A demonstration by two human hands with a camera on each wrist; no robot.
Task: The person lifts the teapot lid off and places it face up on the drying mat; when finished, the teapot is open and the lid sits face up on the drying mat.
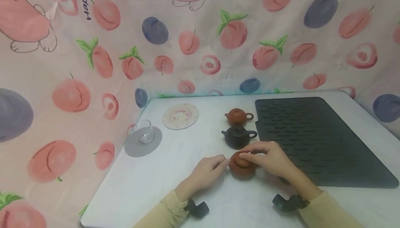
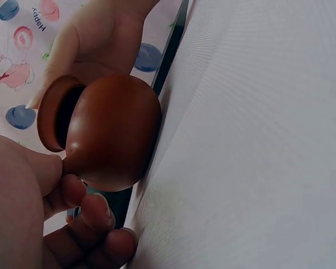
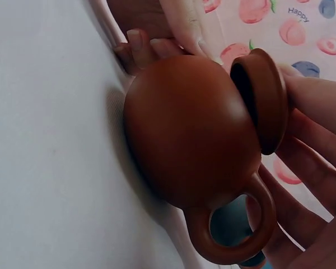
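Note:
A reddish-brown clay teapot (image 1: 243, 173) stands upright on the white table nearest me. At its spout, my left hand (image 1: 204, 174) pinches with thumb and index finger, the other fingers loosely bent below. From the other side my right hand (image 1: 272, 158) holds the teapot's round lid (image 3: 267, 101) by its top. The lid is tilted, with a dark gap between it and the teapot body (image 3: 190, 134) in the right wrist view. The teapot's loop handle (image 3: 265, 210) points away from the spout, under my right hand. The left wrist view shows the lid (image 2: 51, 117) raised along one side.
Just behind stands a black teapot (image 1: 237, 138), then another brown teapot (image 1: 236, 117). A dark ridged mat (image 1: 300, 137) covers the right side. At left, a glass cup (image 1: 146, 134) sits on a grey round mat (image 1: 134, 148); a patterned round mat (image 1: 181, 116) lies farther back.

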